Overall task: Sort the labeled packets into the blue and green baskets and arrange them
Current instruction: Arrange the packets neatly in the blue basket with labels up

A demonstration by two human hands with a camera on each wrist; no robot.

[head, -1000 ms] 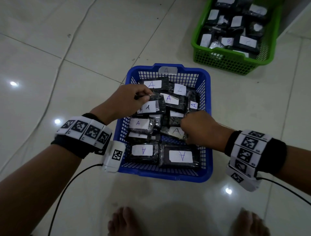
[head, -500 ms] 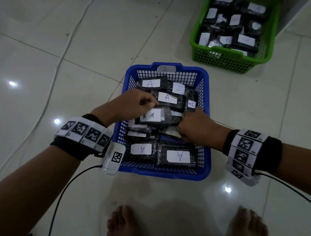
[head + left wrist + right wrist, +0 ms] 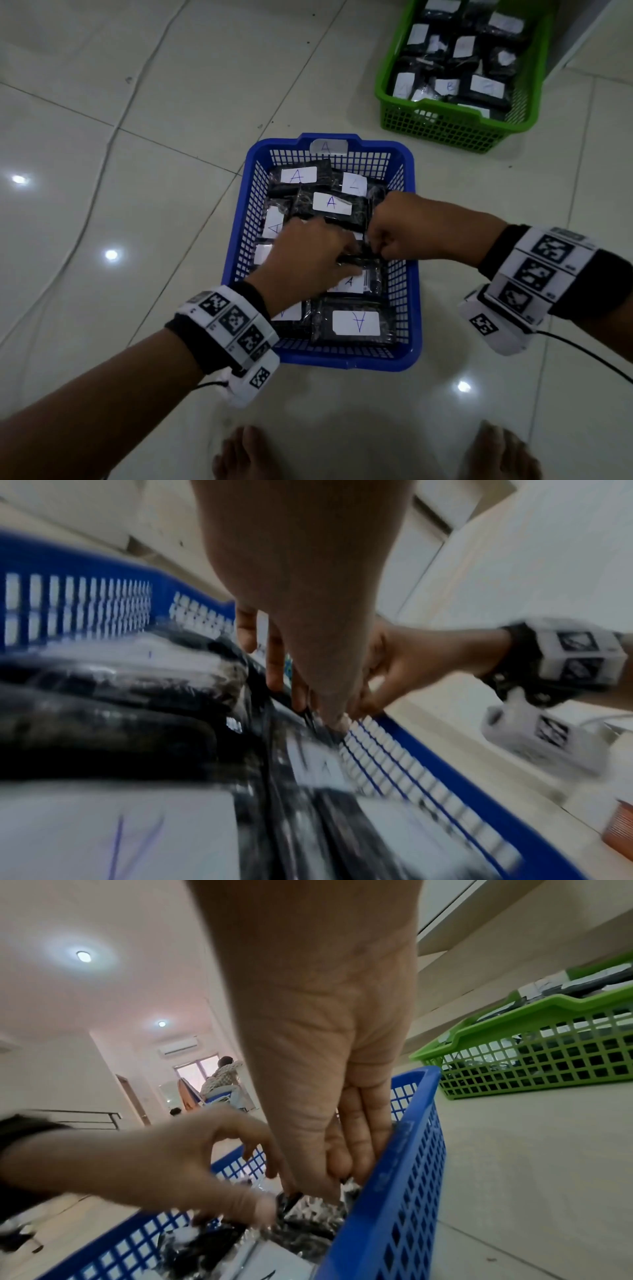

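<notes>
The blue basket [image 3: 346,365] on the floor holds several black packets with white "A" labels. My left hand [image 3: 346,262] reaches into its middle and pinches the edge of one "A" packet [image 3: 368,278] lying by the right wall. My right hand [image 3: 375,247] is curled just beyond and pinches the same packet's far edge. In the left wrist view, the left hand [image 3: 325,718] and right hand [image 3: 363,707] meet at the basket's wall [image 3: 479,802]. In the right wrist view, the right hand [image 3: 342,1175] points down beside the wall [image 3: 394,1204], with the left hand [image 3: 274,1199] alongside. The green basket [image 3: 445,130] holds "B" packets [image 3: 448,87].
My bare feet [image 3: 246,455] stand just in front of the blue basket. A thin cable [image 3: 89,233] runs across the floor tiles at the left. The green basket [image 3: 531,1056] sits against a white wall at the far right. A person [image 3: 221,1074] sits in a distant room.
My left hand has brought its "A" packet from the basket's left middle down to the right side. My right hand has moved farther along the right wall to meet it.
</notes>
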